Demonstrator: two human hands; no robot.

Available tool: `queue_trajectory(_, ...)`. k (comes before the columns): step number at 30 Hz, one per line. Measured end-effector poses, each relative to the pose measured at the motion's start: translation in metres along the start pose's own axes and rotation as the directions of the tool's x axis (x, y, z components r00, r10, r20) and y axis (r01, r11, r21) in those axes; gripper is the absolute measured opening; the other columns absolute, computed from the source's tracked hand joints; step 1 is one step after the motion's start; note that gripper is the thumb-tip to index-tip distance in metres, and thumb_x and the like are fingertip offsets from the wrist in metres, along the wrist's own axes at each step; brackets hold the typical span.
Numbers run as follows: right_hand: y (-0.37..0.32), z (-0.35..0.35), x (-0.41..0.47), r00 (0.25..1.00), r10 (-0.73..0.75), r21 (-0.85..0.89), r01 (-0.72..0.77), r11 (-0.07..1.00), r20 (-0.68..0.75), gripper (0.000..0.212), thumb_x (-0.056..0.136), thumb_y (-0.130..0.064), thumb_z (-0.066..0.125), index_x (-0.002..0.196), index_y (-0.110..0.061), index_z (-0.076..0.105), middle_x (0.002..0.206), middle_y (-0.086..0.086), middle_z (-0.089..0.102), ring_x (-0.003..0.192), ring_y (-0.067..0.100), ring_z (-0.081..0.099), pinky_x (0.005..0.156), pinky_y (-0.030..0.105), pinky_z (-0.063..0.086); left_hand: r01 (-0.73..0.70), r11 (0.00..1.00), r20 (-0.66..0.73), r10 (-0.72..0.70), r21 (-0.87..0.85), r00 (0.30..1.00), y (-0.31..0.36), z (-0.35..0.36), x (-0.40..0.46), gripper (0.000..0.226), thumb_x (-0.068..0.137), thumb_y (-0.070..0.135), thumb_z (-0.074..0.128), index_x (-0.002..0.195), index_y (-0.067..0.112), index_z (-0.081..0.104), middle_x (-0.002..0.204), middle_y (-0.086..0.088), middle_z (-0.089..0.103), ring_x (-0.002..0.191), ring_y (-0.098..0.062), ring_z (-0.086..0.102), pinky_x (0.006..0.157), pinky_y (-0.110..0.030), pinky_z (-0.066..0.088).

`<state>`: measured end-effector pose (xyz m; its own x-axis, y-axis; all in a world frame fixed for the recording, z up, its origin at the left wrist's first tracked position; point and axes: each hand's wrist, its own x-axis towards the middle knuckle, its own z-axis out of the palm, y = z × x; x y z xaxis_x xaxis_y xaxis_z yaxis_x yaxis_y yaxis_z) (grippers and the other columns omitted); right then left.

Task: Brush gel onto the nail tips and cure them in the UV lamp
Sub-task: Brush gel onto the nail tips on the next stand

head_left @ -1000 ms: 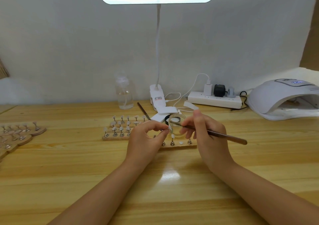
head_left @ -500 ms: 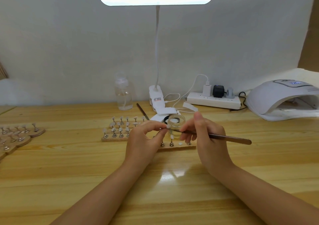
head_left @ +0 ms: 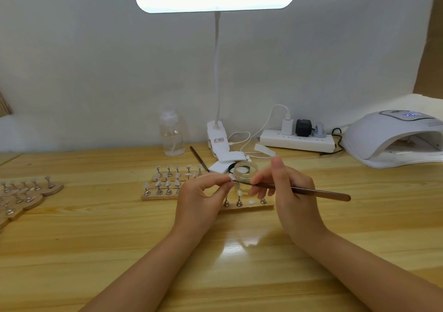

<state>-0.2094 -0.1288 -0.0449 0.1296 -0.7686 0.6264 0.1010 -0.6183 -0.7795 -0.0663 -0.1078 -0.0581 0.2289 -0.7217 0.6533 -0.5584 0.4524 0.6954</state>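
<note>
head view, left hand (head_left: pixel 200 198): pinched a nail tip (head_left: pixel 231 177) just in front of the gel jar (head_left: pixel 245 169).
head view, right hand (head_left: pixel 291 193): gripped the brush (head_left: pixel 311 191), bristles at the tip.
uv lamp (head_left: pixel 393 139): well apart, far right.
advice: best stroked thinly, evenly, tip held steady.

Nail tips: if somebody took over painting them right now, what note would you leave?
Left hand: pinches one small white nail tip on its stand, lifted off the table.
Right hand: grips the thin brown-handled brush, bristle end at that tip.
The small clear glass gel jar stands open just behind the hands.
The wooden strip holder under the hands has stands and one bare spot.
More tips wait on wooden strips at centre left and far left.
The white domed UV lamp is far right.
Done: this tip is being brushed.
Left: the other tips, then curing.
</note>
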Motion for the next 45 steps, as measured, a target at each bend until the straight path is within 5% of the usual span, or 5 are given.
queue_trajectory(7,-0.0014,0.0008,-0.0004,0.998,0.064,0.006,-0.064,0.998,0.006,0.049,0.084,-0.052,0.038,0.063,-0.017,0.066,0.055,0.003,0.066,0.051,0.005,0.06,0.051,0.01,0.043,-0.001,1.0,0.029,0.001,0.007,1.0,-0.0016,0.0005,-0.0002,0.027,0.076,0.003,0.07,0.084,0.029,0.069,0.079,0.023,0.065,0.078,0.004,0.062,0.075,-0.008,0.045)
queue_trajectory(12,-0.0007,0.0002,0.0012,1.0,-0.002,-0.024,0.001,1.0,-0.016,0.042,0.09,-0.041,0.037,0.068,-0.019,0.066,0.061,0.001,0.067,0.055,0.004,0.06,0.053,0.009,0.042,-0.002,1.0,0.041,0.001,0.01,0.999,-0.0028,0.0006,0.0002,0.026,0.077,0.004,0.069,0.085,0.028,0.069,0.08,0.021,0.066,0.08,0.004,0.062,0.075,-0.009,0.046)
queue_trajectory(39,-0.0002,0.0003,0.0014,0.989,0.149,0.028,-0.149,0.988,-0.002,0.056,0.078,-0.056,0.037,0.061,-0.012,0.065,0.053,0.008,0.065,0.045,0.013,0.058,0.048,0.015,0.045,-0.003,1.0,0.034,0.003,-0.011,0.999,-0.0029,0.0009,0.0006,0.035,0.076,0.002,0.069,0.081,0.037,0.067,0.069,0.033,0.062,0.078,0.01,0.062,0.074,-0.007,0.045)
queue_trajectory(45,0.0007,0.0004,0.0018,0.995,0.102,0.008,-0.102,0.995,-0.016,0.047,0.082,-0.049,0.037,0.065,-0.016,0.066,0.06,0.005,0.068,0.05,0.011,0.06,0.051,0.012,0.044,-0.016,1.0,0.062,0.016,0.0,0.998,-0.0032,0.0009,0.0003,0.026,0.077,0.002,0.068,0.083,0.027,0.071,0.078,0.022,0.066,0.077,0.009,0.061,0.074,-0.005,0.043)
